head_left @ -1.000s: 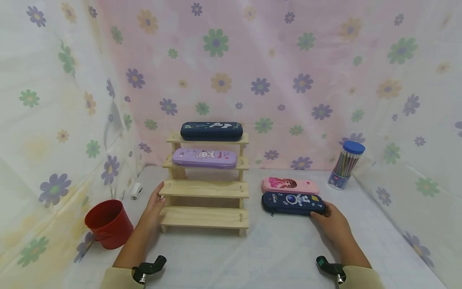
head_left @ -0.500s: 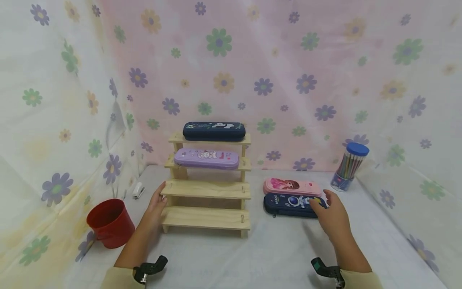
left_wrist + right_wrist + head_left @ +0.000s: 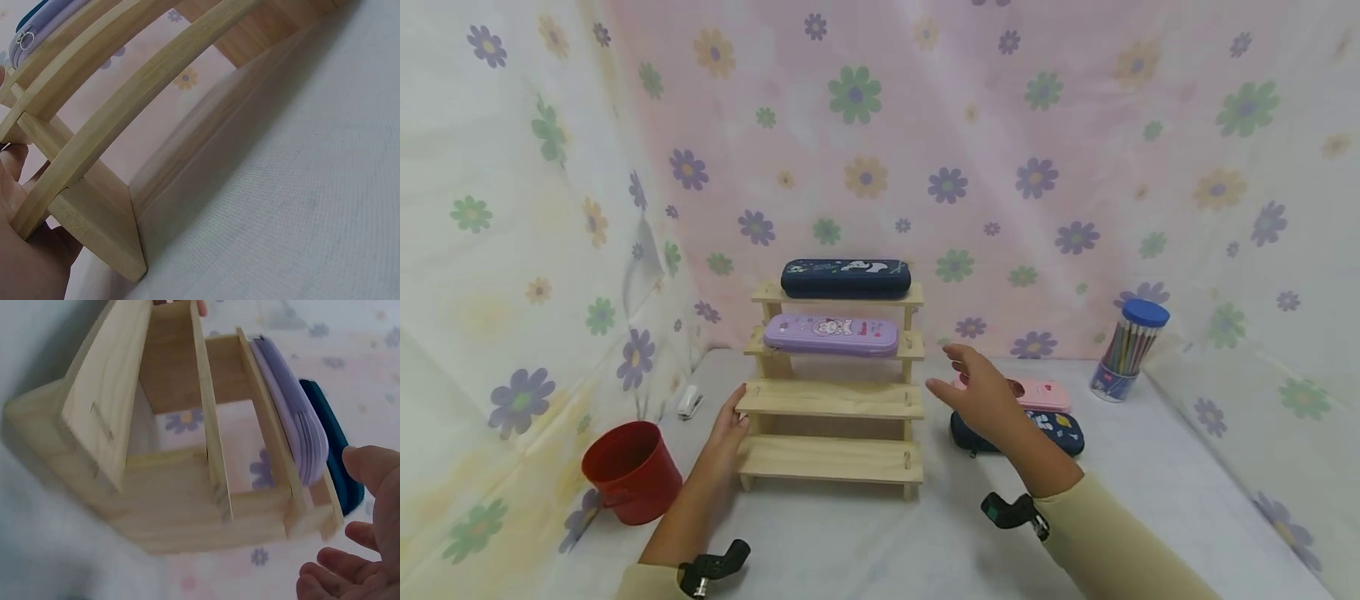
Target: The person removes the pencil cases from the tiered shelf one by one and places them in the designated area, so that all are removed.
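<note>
One change: right hand [image 3: 981,396], fingers parted, empty, moved from navy pencil case [image 3: 1062,430] (still on bench [image 3: 940,550]) toward four-tier wooden rack [image 3: 827,398], gripped by left hand [image 3: 727,427].

A wooden stepped shelf [image 3: 169,512] is shown aslant. A lilac case [image 3: 290,406] is borne on one step; a dark teal case [image 3: 336,444] is seen just beyond. At right, the right hand [image 3: 382,531] is held with thumb and fingers parted, the thumb tip being overlapped with the teal case's outline. Flowered cloth [image 3: 275,575] is seen behind.
</note>
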`<state>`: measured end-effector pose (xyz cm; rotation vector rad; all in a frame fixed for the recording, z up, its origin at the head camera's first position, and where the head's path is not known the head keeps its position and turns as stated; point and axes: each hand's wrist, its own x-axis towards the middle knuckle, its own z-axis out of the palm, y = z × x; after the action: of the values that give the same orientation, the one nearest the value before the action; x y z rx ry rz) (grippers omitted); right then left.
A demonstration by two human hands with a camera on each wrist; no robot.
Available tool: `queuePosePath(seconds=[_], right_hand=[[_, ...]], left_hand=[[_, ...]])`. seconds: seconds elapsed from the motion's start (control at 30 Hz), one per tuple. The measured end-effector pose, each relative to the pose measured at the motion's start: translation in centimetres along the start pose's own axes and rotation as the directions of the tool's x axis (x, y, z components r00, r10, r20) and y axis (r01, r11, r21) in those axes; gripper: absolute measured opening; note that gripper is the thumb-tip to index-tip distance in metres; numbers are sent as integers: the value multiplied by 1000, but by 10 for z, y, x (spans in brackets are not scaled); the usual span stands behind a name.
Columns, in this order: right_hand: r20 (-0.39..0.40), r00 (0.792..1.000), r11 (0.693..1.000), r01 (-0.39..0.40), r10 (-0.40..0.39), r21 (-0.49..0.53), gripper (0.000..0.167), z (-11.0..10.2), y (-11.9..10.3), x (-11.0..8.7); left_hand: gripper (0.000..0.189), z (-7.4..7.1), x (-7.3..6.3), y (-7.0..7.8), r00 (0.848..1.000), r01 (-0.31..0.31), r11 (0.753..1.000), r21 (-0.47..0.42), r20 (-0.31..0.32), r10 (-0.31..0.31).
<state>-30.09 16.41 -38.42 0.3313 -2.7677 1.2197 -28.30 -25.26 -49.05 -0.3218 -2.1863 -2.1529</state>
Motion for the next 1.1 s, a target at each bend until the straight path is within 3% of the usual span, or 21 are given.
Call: queuePosePath(seconds=[0.07, 0.2, 0.33, 0.47, 0.57, 0.67, 0.77, 0.97, 1.1], right_hand=[[4, 998, 998, 59, -59, 3, 78, 8, -13, 8], [-2, 994, 993, 109, -109, 51, 76, 20, -31, 26], [1, 995, 991, 100, -101, 84, 77, 29, -42, 41], [-3, 992, 991, 129, -129, 26, 81, 34, -53, 56], [-10, 988, 989, 151, -151, -11, 83, 39, -59, 67], [4, 990, 990, 141, -141, -13, 88, 48, -61, 74], [19, 996, 996, 87, -87, -24, 95, 54, -62, 77], [32, 999, 1000, 0, 0, -13, 104, 53, -68, 78], [46, 999, 1000, -17, 18, -20, 100, 49, -70, 78]], left_hand=[[62, -2, 0, -3, 998, -57, 998, -22, 7, 57], [62, -4, -1, -6, 996, -93, 995, -37, 7, 94], [62, -2, 0, -4, 999, -46, 998, -37, 0, 46], [63, 1, 1, 2, 999, 27, 999, -23, -17, -27], [63, 0, 2, 3, 1000, 7, 1000, -29, -10, -7], [63, -1, 2, 1, 1000, -28, 999, -33, 1, 28], [64, 0, 2, 1, 1000, -26, 999, -33, 5, 27], [63, 1, 1, 3, 999, 34, 999, -14, -6, -34], [63, 1, 0, 4, 998, 68, 998, 7, -15, -67]])
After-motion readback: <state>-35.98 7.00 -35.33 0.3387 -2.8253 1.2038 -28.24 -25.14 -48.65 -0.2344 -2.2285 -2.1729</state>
